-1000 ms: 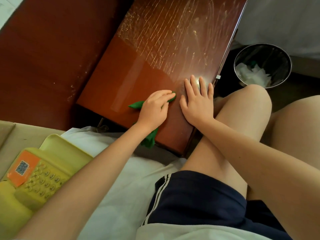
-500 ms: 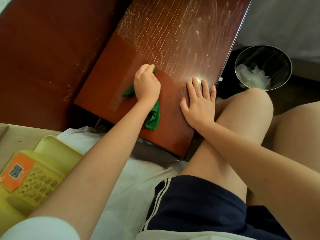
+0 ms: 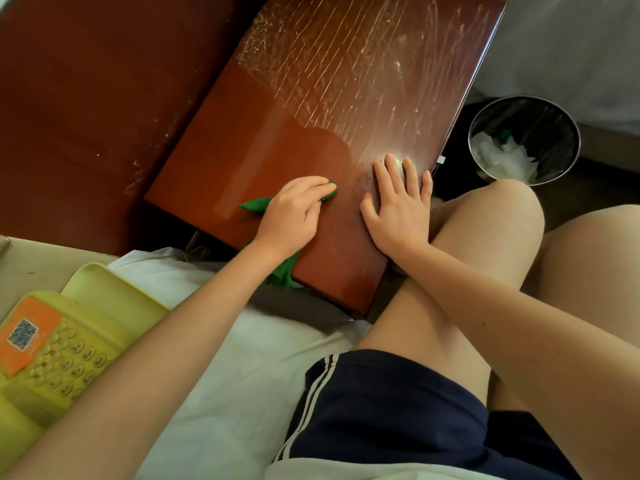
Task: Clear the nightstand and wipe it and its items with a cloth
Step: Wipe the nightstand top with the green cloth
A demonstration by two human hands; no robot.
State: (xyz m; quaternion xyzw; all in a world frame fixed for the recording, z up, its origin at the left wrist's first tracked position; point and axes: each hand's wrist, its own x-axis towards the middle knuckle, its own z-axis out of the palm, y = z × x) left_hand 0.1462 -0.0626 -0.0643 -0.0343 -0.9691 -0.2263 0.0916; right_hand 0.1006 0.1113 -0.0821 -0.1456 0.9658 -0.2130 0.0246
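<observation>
The glossy red-brown wooden nightstand worktop (image 3: 277, 150) fills the middle of my view, beside a white-sheeted bed (image 3: 242, 358). I see nothing standing on it, so I judge the clearing done. A yellow plastic push-button telephone (image 3: 52, 348) lies on the bed, well apart from the worktop.

My left hand (image 3: 294, 213) has its grip curled over a bunched green cloth (image 3: 256, 204), pressing it onto the near part of the worktop, with the cloth's tail hanging over the near edge. My right hand (image 3: 398, 206) lies flat, its grip loose and fingers spread, bracing the top.

The near half looks dark and even. The far half shows pale streaks and specks, so I think wiping is roughly midway, with the telephone still to do.
</observation>
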